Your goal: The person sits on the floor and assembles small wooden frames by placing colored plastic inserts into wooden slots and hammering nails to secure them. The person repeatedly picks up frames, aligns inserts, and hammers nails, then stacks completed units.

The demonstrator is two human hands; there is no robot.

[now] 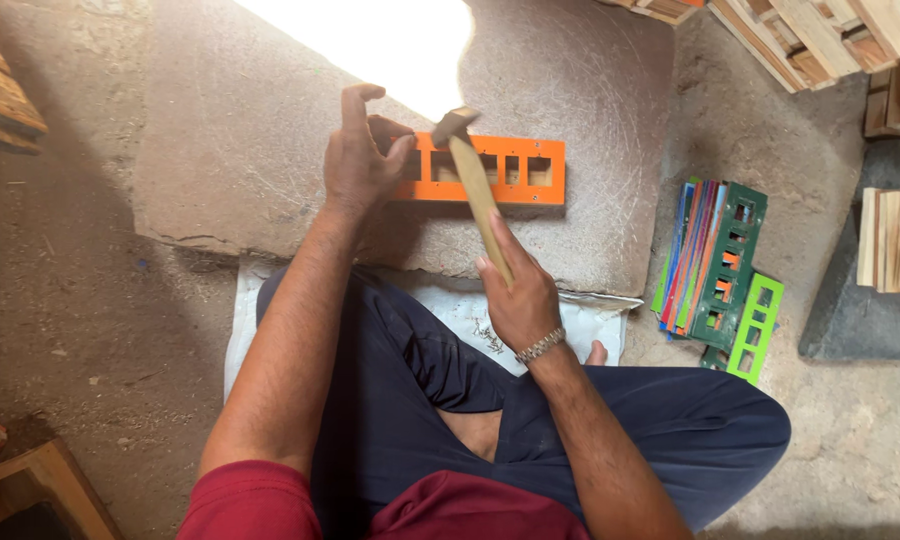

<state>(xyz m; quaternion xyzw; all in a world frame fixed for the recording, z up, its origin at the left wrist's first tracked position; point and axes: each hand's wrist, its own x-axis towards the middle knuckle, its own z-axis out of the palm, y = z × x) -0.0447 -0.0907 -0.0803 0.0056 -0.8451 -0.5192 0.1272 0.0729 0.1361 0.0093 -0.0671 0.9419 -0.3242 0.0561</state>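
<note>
Two hands at work: your left hand (362, 158) steadies the job while your right hand (518, 300) swings the tool.
Left hand: thumb and forefinger are pinched narrow at the left end of the orange frame (490, 170); the other fingers are lifted and curled. Whether a nail sits in the pinch cannot be told.
Orange frame: it lies flat on the stone slab (220, 150), directly ahead of your knees, with a row of rectangular openings.
Hammer (470, 165): your right hand is closed around the lower end of the wooden handle; the metal head hangs just above the frame, beside your left fingertips.
Nails (488, 336): small loose ones lie on the white cloth (590, 325) over your lap.
Coloured frames (720, 265): a stack stands on the ground to your right, well apart from the slab.
Step in hand: judged as nailing at the frame's left end.
Next move calls for: a short, straight blow, with your pinching fingers kept clear of the head.
</note>
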